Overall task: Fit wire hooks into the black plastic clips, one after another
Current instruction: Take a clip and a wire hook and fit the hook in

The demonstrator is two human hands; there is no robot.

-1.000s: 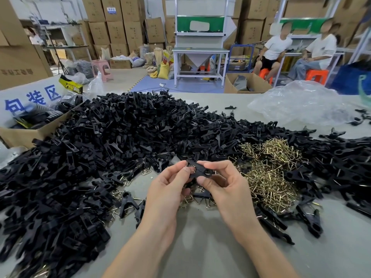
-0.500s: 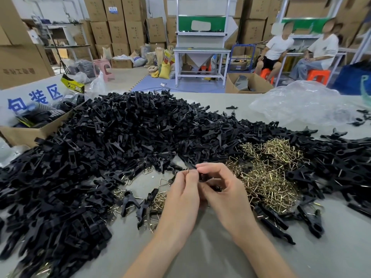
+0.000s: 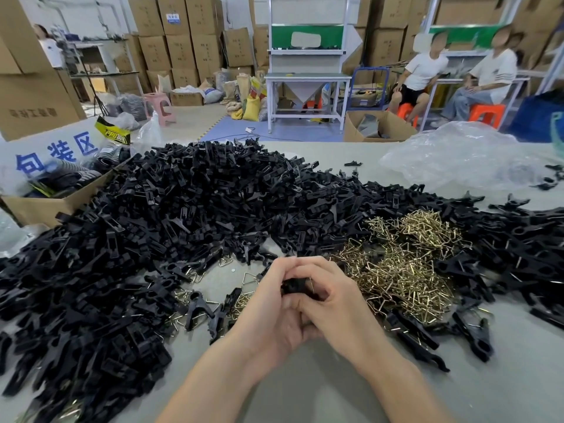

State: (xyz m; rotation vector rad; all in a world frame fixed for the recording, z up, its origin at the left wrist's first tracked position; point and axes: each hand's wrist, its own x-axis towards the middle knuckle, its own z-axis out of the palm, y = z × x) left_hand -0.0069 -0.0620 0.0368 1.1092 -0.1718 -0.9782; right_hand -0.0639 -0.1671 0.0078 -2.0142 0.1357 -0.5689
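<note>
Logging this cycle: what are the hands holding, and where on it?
Both the left hand and right hand are curled round one black clip, covering most of it; the exact part gripped cannot be told.

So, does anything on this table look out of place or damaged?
Nothing looks damaged. One stray clip lies alone on the table, beyond the big pile of clips, near the clear plastic bag. The left hand and right hand grip a black clip.

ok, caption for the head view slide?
Left hand and right hand grip one black clip, heap of loose clips to the left, pile of wire hooks to the right.
</note>
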